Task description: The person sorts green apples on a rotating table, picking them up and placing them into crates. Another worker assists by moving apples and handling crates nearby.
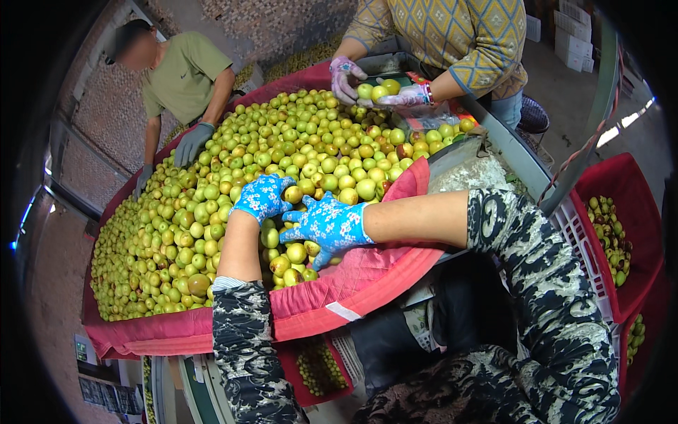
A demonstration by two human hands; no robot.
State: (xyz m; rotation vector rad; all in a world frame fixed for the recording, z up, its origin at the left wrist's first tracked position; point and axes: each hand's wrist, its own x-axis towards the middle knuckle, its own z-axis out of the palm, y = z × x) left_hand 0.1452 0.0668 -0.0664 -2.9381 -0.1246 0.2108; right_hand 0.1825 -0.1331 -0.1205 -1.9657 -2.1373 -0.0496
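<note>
A broad heap of green-yellow jujube-like fruits (pixel 296 138), some with brown patches, fills a sorting table lined with red quilted cloth (pixel 371 270). Both my hands wear blue flowered gloves and rest on the heap near its front edge. My left hand (pixel 263 197) reaches forward with curled fingers at a yellow-brown fruit; whether it grips one is hidden. Just to its right, my right hand (pixel 327 221) lies palm down, fingers spread over the fruits, its lower edge by the red cloth. Several loose fruits show between and below my hands.
Across the table a co-worker's pink-gloved hands (pixel 389 93) hold several fruits. Another person in grey gloves (pixel 194 144) touches the heap at the far left. A metal table rim (pixel 511 143) runs along the right. Red-lined crates of fruit (pixel 617 212) stand at right; another (pixel 318 368) sits below.
</note>
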